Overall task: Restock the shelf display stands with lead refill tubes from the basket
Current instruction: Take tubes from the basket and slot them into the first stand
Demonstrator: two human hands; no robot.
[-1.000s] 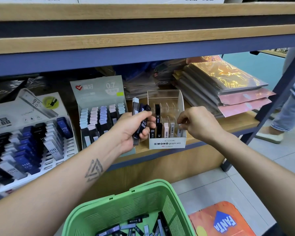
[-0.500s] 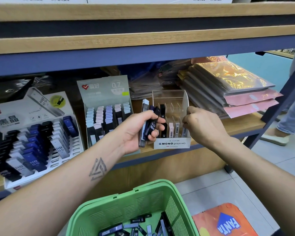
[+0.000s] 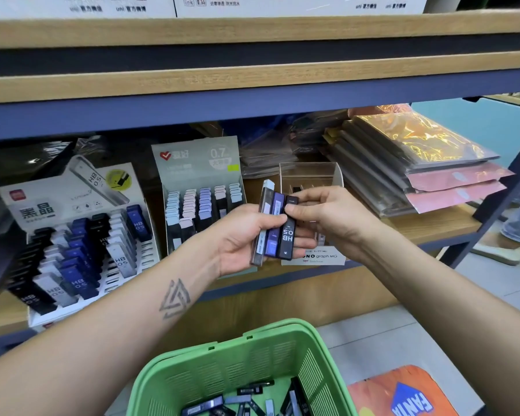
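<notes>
My left hand holds three lead refill tubes fanned upright: a clear one, a purple one and a black one marked HB 0.5. My right hand pinches the top of the black tube with thumb and fingers. Both hands hover in front of the clear MONO display stand, which they partly hide. The green basket below holds several loose tubes. A grey 0.7 stand and a white HB 0.5 stand sit to the left, both stocked.
Stacked plastic-wrapped packs lie on the shelf at the right. An upper wooden shelf overhangs. An orange stool stands by the basket. A person's foot is on the tiled floor at far right.
My right hand left the MONO stand and came to the tubes in my left hand, now pinching the black one. My left hand turned the tubes to face me.
</notes>
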